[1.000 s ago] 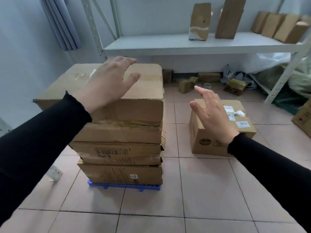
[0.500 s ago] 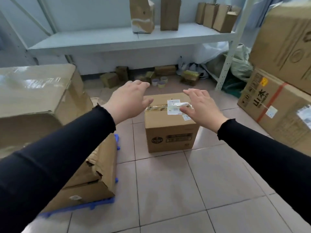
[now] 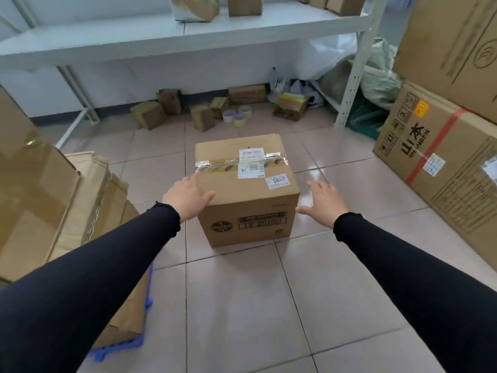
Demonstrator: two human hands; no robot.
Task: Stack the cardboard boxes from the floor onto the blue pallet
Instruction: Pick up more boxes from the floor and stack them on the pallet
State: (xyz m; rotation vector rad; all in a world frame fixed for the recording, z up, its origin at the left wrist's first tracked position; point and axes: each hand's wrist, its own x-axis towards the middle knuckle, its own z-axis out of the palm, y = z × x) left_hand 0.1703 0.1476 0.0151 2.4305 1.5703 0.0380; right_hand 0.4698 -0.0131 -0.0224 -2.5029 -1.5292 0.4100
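A taped cardboard box (image 3: 242, 192) with white labels stands on the tiled floor in the middle of the view. My left hand (image 3: 185, 197) is spread at the box's left top edge, touching it or very close. My right hand (image 3: 324, 201) is spread just off the box's right side, a little apart from it. Neither hand holds anything. At the left stands a stack of worn cardboard boxes (image 3: 53, 200) on the blue pallet (image 3: 121, 348), of which only a corner shows.
Large printed cartons (image 3: 441, 168) are stacked at the right. A white metal shelf (image 3: 188, 33) with boxes on it spans the back. Beneath it lie several small boxes (image 3: 201, 117), tape rolls (image 3: 238, 115) and plastic bags (image 3: 376, 74).
My view has turned from the pallet stack to the floor box. Both hands have dropped from above the box to its left and right sides, spread wider apart.
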